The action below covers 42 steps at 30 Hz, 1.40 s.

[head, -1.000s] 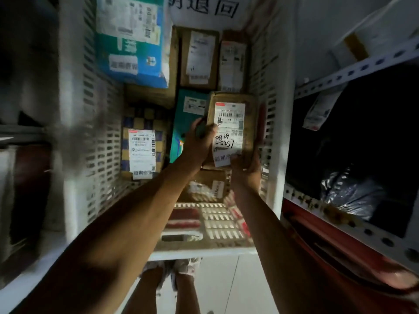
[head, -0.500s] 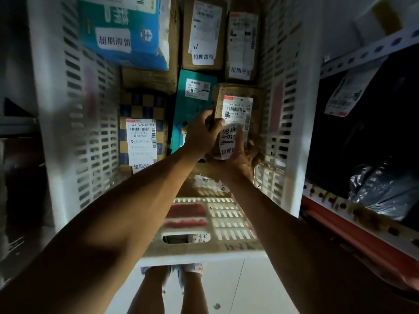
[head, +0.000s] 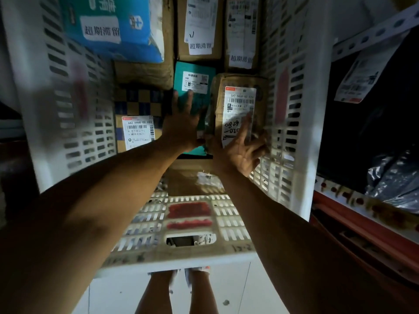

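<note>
The brown box (head: 240, 80) sits in the crate (head: 294, 114) against its right wall, with its long axis running away from the person and its label facing up. The right hand (head: 240, 150) is nearer, open with fingers spread over the label's near end. The left hand (head: 181, 123), also open, lies flat on the teal parcel (head: 195, 66) just left of the box, so the box is probably best gripped from its near end.

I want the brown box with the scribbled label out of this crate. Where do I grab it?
Likely from above at its near end, thumb in the gap along its left edge: the box lies label-up close against the crate wall, leaving little room on the right. The right hand touches its label.
</note>
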Each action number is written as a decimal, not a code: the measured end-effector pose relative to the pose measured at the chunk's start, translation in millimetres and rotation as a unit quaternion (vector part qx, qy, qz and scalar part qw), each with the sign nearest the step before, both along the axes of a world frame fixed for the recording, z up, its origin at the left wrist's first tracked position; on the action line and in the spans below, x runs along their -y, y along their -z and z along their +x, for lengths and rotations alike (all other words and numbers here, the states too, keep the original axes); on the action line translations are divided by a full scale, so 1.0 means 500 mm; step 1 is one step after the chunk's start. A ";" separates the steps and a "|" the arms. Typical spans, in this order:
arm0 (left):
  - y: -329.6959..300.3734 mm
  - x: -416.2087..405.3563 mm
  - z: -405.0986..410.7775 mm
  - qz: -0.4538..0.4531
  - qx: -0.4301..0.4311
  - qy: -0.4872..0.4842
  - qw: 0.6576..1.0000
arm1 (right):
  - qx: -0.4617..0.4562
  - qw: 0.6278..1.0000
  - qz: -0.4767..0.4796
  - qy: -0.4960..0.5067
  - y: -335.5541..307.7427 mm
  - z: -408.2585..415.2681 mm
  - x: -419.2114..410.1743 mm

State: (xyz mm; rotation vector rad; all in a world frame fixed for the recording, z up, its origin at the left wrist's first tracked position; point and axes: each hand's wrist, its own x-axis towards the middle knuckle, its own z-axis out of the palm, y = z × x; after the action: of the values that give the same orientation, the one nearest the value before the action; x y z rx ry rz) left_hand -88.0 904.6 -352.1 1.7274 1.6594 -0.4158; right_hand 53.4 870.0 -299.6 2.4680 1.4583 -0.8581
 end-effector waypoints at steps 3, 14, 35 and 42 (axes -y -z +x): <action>-0.008 -0.002 0.007 -0.030 -0.022 -0.024 0.999 | 0.059 0.998 0.017 0.024 -0.004 -0.011 0.015; -0.104 0.017 -0.048 -0.088 0.030 -0.055 0.994 | 0.108 0.994 0.004 -0.003 -0.023 -0.019 -0.020; -0.848 0.272 -0.078 -0.020 0.074 -0.408 0.910 | -0.034 0.895 -0.178 -0.407 -0.709 -0.143 0.005; -1.033 0.450 -0.049 0.004 0.057 -0.537 0.841 | -0.070 0.805 -0.175 -0.563 -0.884 -0.186 0.112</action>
State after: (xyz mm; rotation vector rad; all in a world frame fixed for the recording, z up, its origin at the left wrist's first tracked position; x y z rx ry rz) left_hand -112.5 679.6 164.2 0.5713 2.2068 0.2326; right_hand -39.8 814.0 142.6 0.9291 2.1156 -0.8655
